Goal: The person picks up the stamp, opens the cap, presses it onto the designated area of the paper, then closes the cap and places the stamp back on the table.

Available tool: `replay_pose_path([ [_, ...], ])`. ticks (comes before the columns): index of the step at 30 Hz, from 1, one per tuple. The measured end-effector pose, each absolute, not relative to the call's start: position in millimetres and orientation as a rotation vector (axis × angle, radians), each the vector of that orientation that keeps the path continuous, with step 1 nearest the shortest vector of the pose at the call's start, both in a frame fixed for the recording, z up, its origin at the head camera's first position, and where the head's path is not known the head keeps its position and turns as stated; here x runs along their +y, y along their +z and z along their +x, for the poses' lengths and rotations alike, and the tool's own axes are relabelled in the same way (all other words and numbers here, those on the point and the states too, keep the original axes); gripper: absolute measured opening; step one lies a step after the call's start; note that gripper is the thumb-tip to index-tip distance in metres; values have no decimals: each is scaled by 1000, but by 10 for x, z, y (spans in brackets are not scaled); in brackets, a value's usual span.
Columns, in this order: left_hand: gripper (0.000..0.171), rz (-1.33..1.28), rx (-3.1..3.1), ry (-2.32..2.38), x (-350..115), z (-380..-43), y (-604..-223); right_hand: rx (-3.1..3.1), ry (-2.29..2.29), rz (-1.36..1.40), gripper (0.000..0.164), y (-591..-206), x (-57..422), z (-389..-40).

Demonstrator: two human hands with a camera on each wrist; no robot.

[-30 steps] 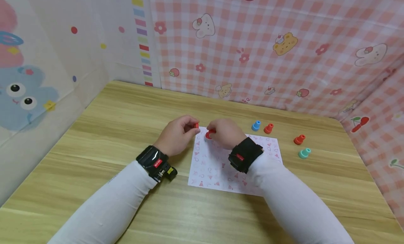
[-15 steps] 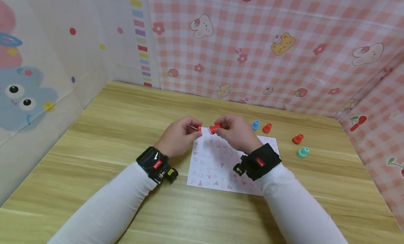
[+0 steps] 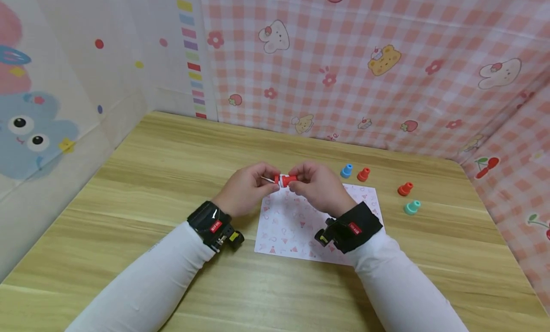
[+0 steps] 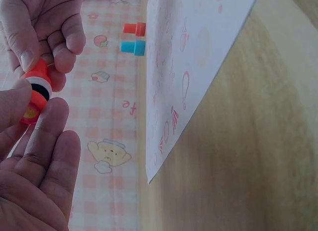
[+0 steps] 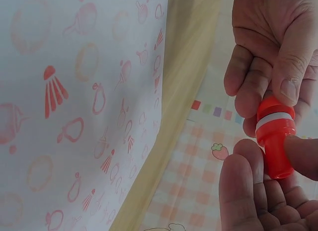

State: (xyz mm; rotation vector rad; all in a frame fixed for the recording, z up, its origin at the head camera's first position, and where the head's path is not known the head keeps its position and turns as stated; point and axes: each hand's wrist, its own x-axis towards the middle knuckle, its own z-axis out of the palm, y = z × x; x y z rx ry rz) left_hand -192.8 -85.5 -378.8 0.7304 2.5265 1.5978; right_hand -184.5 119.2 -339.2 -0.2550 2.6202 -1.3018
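Observation:
Over the far left part of a printed sheet of paper (image 3: 283, 222), both hands meet at a small red stamp (image 5: 279, 154). My right hand (image 3: 320, 186) pinches the stamp's handle between thumb and fingers, and the stamp lies sideways with its white-rimmed face to the left. A red cap (image 5: 274, 108) is pinched by my left hand (image 3: 247, 188), right at that face. A dark strip shows between cap and white rim in the left wrist view, so the cap sits tilted or partly apart. Red and pale prints of shuttlecocks, rings and other shapes cover the paper.
Beyond the paper's far right corner stand a blue stamp (image 3: 346, 170) and a red stamp (image 3: 363, 174). Farther right are another red stamp (image 3: 405, 189) and a teal stamp (image 3: 412, 207). Patterned cloth (image 3: 326, 50) hangs behind the wooden table (image 3: 193, 145).
My right hand has lifted the stamp off the paper and turned it sideways. The stamp's face and the cap in my left hand have come together.

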Motion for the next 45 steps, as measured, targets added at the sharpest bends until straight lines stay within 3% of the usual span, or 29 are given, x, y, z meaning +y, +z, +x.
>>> replay_pose_path([
  [45,15,765,2565,1599,-821,-1878,-3788,2636,-1197,-323,6,-3418,1119,-1819],
])
